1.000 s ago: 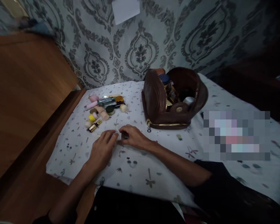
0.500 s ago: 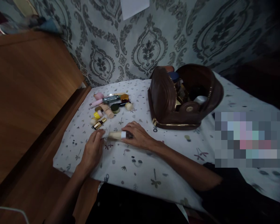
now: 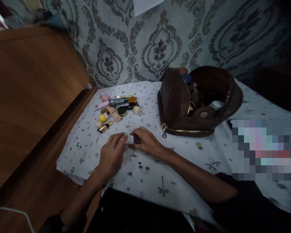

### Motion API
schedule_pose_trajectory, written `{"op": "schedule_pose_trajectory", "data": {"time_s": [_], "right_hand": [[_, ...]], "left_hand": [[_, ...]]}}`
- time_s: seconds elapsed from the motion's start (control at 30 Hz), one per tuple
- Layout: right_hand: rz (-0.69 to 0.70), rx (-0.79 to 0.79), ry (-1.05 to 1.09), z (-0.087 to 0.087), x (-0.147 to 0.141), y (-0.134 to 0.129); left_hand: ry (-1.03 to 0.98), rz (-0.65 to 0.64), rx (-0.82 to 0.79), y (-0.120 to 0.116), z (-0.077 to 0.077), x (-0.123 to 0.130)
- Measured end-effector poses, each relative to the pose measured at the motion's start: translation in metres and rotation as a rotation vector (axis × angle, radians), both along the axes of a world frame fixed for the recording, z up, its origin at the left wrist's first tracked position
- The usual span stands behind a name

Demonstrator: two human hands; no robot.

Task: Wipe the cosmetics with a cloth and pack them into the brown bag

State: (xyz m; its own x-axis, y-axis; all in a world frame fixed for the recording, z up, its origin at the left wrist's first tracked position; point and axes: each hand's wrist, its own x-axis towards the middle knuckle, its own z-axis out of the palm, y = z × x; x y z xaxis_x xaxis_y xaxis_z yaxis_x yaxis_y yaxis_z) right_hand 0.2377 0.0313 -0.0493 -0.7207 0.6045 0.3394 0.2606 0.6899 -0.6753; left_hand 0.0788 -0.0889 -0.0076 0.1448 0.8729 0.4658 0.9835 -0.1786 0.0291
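Near the front of the cloth-covered table, my left hand (image 3: pixel 113 153) has its fingers closed around the pale, clear-looking left end of a small bottle (image 3: pixel 130 139). My right hand (image 3: pixel 146 142) grips the bottle's dark right end. Most of the bottle is hidden between the two hands. Behind them lies a group of cosmetics: a gold and black tube (image 3: pixel 105 126), a beige tube (image 3: pixel 114 114), a dark green round jar (image 3: pixel 122 111), an amber-lidded jar (image 3: pixel 132 100) and a pink sponge (image 3: pixel 105 97).
An open brown leather bag (image 3: pixel 177 100) holding several items stands at the right on the patterned cloth (image 3: pixel 145 184). A wooden panel (image 3: pixel 34 64) rises at the left, with a patterned curtain behind the table. A blurred-out patch covers the far right.
My left hand has moved right along the bottle, close to my right hand, and now covers the bottle's pale middle. The view has shifted slightly.
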Motion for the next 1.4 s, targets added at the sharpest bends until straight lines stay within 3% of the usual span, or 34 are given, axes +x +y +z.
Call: {"op": "schedule_pose_trajectory", "data": {"time_s": [0.17, 0.33, 0.5, 0.77, 1.0, 1.17, 1.27, 1.4], "right_hand": [[0.009, -0.03, -0.002, 0.0, 0.0, 0.002], [0.022, -0.053, 0.043, 0.0, 0.001, 0.001], [0.045, 0.001, 0.019, -0.001, 0.001, 0.002], [0.017, 0.088, -0.053, 0.001, -0.002, 0.001], [0.06, -0.072, 0.031, 0.004, 0.002, -0.003], [0.056, -0.14, 0.055, 0.004, 0.001, -0.003], [0.047, -0.179, 0.082, 0.003, 0.0, -0.002], [0.052, -0.233, 0.127, 0.001, 0.001, -0.001]], "left_hand": [[0.069, -0.026, -0.086, 0.002, -0.003, 0.007], [0.077, 0.056, -0.112, -0.01, -0.002, -0.017], [0.037, 0.154, -0.155, -0.025, -0.01, -0.041], [-0.03, 0.161, -0.152, -0.031, -0.012, -0.055], [-0.143, -0.026, 0.03, -0.014, 0.004, -0.03], [0.017, -0.175, 0.031, 0.002, 0.004, 0.005], [0.115, -0.176, 0.029, 0.004, 0.001, 0.007], [0.139, -0.077, 0.003, -0.002, -0.002, -0.012]]}}
